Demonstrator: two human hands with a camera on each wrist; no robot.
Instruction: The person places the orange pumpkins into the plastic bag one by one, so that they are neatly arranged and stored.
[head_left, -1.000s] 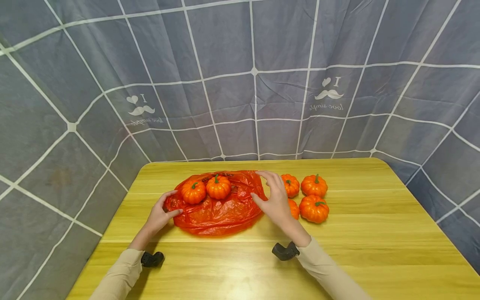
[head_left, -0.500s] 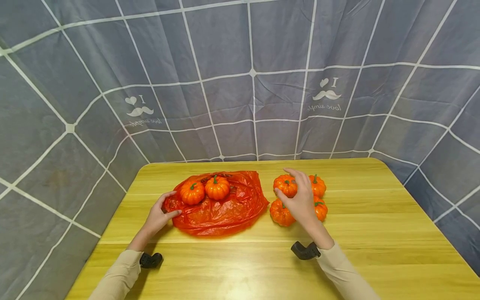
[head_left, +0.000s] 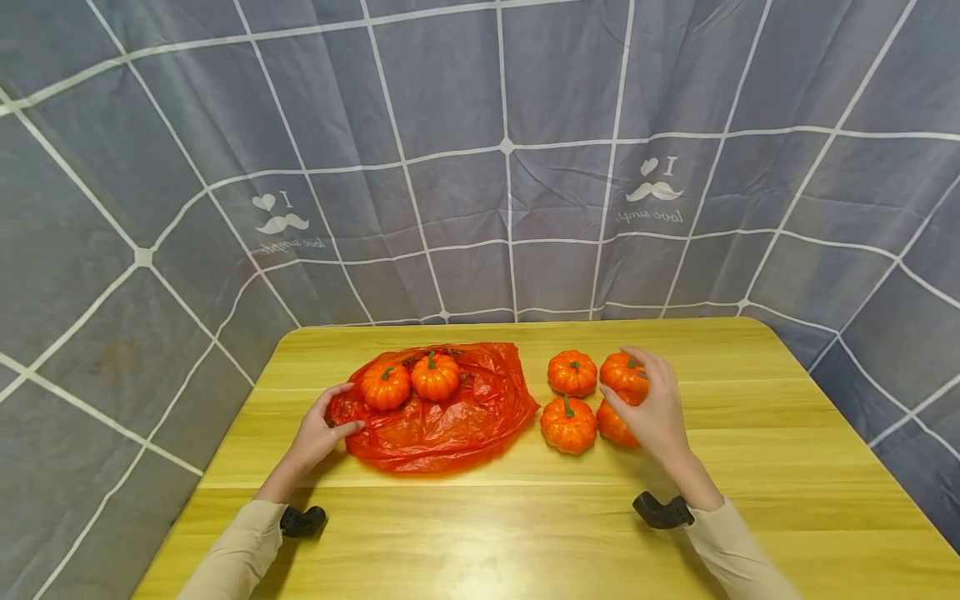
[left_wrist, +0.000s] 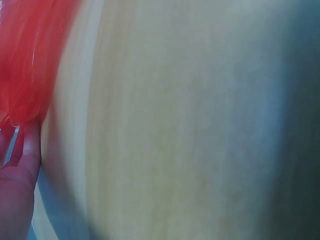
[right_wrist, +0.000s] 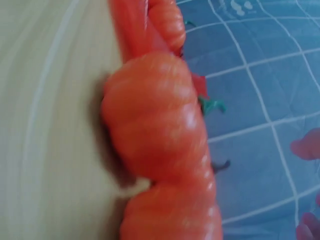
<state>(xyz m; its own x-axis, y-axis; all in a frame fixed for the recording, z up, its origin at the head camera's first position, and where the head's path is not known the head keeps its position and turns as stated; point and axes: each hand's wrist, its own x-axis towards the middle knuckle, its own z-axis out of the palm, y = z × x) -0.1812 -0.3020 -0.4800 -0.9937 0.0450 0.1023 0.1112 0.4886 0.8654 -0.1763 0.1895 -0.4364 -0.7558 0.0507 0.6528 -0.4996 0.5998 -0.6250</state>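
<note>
A crumpled red plastic bag [head_left: 465,429] lies flat on the wooden table, with two small orange pumpkins [head_left: 436,377] on top of it. At the bag's left end my left hand [head_left: 317,437] touches its edge, thumb and fingers spread apart; in the left wrist view, fingers [left_wrist: 31,145] meet the red plastic [left_wrist: 30,60]. Several more pumpkins stand in a group right of the bag. Over the right-hand ones, a back pumpkin [head_left: 622,375] and a front pumpkin [head_left: 615,425], my right hand [head_left: 656,417] hovers with parted fingers, hiding part of both.
Left in that group are another back pumpkin [head_left: 572,372] and front pumpkin [head_left: 568,424], apart from the bag. A grey curtain with white lines [head_left: 555,275] hangs behind the table [head_left: 480,533]. A black device [head_left: 663,510] sits at my right wrist.
My right hand has moved right, from the bag's right end across the left pumpkins to above the right ones. My left hand, the bag and the pumpkins have stayed in place.
</note>
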